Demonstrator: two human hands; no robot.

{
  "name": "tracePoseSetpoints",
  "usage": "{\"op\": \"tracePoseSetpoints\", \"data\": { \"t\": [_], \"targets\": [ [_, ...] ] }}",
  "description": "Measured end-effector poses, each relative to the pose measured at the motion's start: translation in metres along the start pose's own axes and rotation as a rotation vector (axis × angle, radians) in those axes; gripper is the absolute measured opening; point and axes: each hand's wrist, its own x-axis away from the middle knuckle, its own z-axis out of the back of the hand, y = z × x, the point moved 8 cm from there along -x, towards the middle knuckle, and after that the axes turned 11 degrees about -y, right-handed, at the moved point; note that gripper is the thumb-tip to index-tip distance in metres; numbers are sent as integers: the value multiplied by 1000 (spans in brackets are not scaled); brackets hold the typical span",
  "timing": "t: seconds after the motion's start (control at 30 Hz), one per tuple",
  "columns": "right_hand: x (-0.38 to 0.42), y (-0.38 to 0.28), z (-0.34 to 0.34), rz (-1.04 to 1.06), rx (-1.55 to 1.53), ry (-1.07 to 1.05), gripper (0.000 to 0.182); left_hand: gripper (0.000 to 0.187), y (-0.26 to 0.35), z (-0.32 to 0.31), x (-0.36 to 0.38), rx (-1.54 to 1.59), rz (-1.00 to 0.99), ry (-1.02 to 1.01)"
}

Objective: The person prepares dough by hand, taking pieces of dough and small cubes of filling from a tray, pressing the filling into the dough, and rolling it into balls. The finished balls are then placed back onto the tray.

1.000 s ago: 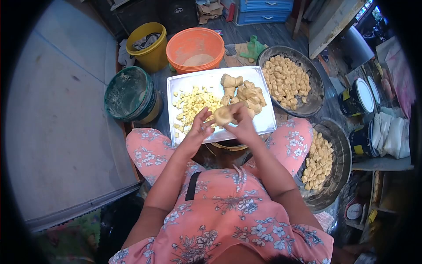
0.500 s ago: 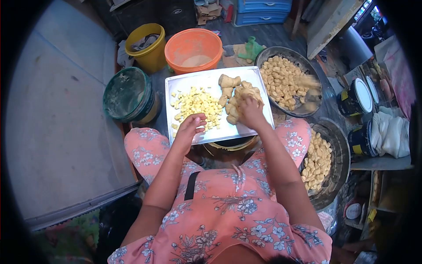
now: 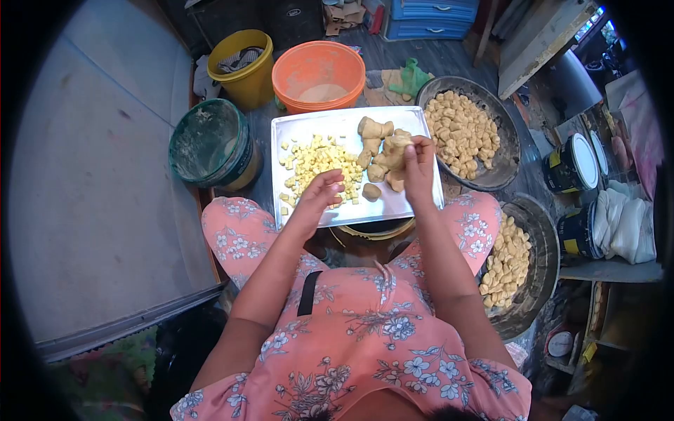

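My right hand (image 3: 420, 168) is raised just above the metal tray (image 3: 330, 123) on my lap, and my fingers are pinched around a tan dough piece (image 3: 397, 142) lifted off the heap. My left hand (image 3: 319, 195) hangs over the near edge of the yellow cubes (image 3: 316, 161); its fingers are curled, but I cannot tell whether they hold a cube or nothing at all.

The tray carries two lots: the yellow cubes spread across its left half, and a small heap of dough pieces (image 3: 379, 151) on its right half, with one lone piece (image 3: 371, 191) lying apart from the heap, nearer to me.

As I judge it, a good share of the work is behind me. The dark round pan (image 3: 509, 147) just beyond the tray's right edge is heaped with tan finished pieces (image 3: 463, 130), and a second pan (image 3: 544, 245) beside my right knee holds another layer of the same. What remains looks smaller: only the few dough pieces on the tray, though plenty of yellow cubes are left.

Past the tray stand an orange bucket (image 3: 319, 59), a yellow bucket (image 3: 246, 70) with a cloth in it, and a green bucket (image 3: 210, 144) dusted inside with something pale.
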Motion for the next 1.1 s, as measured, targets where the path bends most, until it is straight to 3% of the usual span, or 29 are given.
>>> {"op": "tracePoseSetpoints", "data": {
  "t": [0.13,0.23,0.3,0.37,0.43,0.5,0.57,0.63,0.7,0.77,0.87,0.9,0.93,0.97,1.03,1.1],
  "targets": [
    [12,0,-64,-166,-379,-88,36,38,-1,-36,-7,234,6,-45],
    [15,18,-80,-264,-563,-150,33,35,-35,-28,-17,79,182,-138],
    [13,21,-72,-293,-553,-82,27,25,-48,-21,-17,133,161,-133],
    [7,18,-38,-212,-406,51,25,21,-55,-10,-16,129,136,-38],
    [6,7,4,-3,338,61,25,21,-57,-2,-14,107,137,23],
    [10,11,25,-94,515,51,19,22,-58,6,-14,85,134,78],
    [18,28,18,-351,1295,-228,19,23,-63,12,-17,-76,132,95],
    [30,32,3,-284,1248,-277,18,29,-70,10,-20,-116,151,53],
    [42,47,-25,-214,965,-423,19,34,-64,4,-23,-305,64,44],
    [58,51,-60,-139,1308,-631,30,38,-67,4,-25,-367,68,29],
    [53,46,-68,-34,1253,-614,32,41,-52,5,-23,-158,-22,64],
    [47,46,-62,-108,1010,-576,30,41,-47,9,-20,-158,-21,67],
    [43,47,-58,-182,766,-535,28,41,-5,1,-13,-539,-175,106],
    [42,48,-60,-189,764,-539,28,42,22,-8,-5,-920,-328,142],
    [39,58,-64,-356,119,-409,23,39,21,2,-8,-880,-348,81],
    [37,56,-71,-396,1,-373,17,29,-8,23,-16,-134,-31,-15]
  ]
}}
